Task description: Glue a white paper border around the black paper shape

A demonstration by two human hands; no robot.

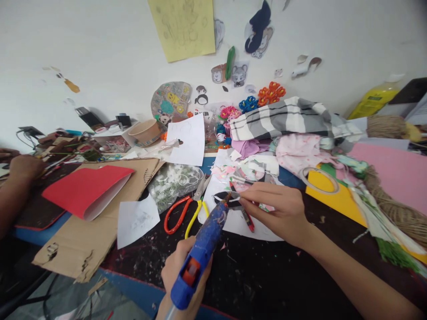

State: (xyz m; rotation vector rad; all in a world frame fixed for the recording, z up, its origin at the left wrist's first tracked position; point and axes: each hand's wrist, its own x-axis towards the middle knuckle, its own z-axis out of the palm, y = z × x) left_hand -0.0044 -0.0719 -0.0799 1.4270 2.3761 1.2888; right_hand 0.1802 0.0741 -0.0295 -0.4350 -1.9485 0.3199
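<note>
My left hand (175, 266) is wrapped round a blue hot glue gun (206, 242), which has a red switch on its body. The gun's tip points up and away, touching or just in front of a small black piece with a white edge (220, 195). The thumb and fingertips of my right hand (280, 206) pinch that piece at its right end. Beneath it lie white paper (256, 231) and a red crayon-like stick (247, 220). Scissors (190, 213) with red and yellow handles rest just left of the gun, blades pointing away.
Red folded card (86, 189) lies on brown cardboard (133, 186) at left. A bag of white-green material (175, 182) is behind the scissors. Cloth (283, 120), a tape roll (320, 180) and twine (396, 204) fill the right. Another person's hand (25, 171) is at far left.
</note>
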